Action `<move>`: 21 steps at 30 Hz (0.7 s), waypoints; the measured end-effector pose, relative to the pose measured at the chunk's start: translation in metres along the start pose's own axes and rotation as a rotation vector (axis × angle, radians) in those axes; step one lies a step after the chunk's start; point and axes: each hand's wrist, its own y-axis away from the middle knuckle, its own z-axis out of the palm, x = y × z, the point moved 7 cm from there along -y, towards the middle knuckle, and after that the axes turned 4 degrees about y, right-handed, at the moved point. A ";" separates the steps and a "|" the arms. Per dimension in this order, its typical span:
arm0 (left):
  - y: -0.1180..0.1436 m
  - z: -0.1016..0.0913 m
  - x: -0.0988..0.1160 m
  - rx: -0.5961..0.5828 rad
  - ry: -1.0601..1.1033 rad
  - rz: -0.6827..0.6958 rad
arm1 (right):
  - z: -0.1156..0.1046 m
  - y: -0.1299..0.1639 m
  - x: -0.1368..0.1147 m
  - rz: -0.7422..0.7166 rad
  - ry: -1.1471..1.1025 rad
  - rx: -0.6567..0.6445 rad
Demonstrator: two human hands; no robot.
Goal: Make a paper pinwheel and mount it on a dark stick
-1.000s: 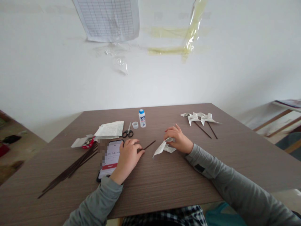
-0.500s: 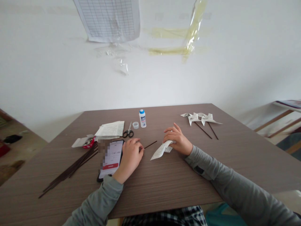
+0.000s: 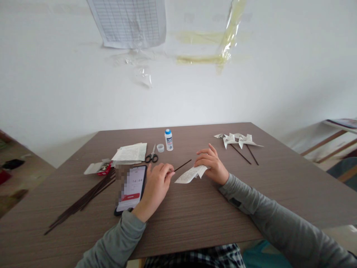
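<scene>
Your left hand (image 3: 154, 186) pinches a thin dark stick (image 3: 182, 166) between thumb and fingertips; the stick angles up-right toward your right hand (image 3: 212, 166). Right hand's fingers are curled, pinching a folded printed paper piece (image 3: 191, 174) that lies low over the table (image 3: 195, 219), near the middle, just beside the stick tip. Phone (image 3: 131, 190) sits just left of your left hand. Bundle of sticks (image 3: 80, 201) far left; scissors (image 3: 152, 155), glue bottle (image 3: 168, 140) behind; finished paper pinwheels (image 3: 237, 140) back right.
</scene>
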 end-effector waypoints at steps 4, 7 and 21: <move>0.000 -0.002 0.000 0.034 0.008 0.007 | -0.005 0.001 0.000 0.024 -0.021 0.063; 0.000 -0.002 0.000 0.039 0.004 0.025 | -0.006 0.001 0.002 0.054 -0.030 0.066; 0.002 -0.003 -0.001 0.093 0.044 0.072 | -0.007 0.005 0.003 0.013 -0.014 0.180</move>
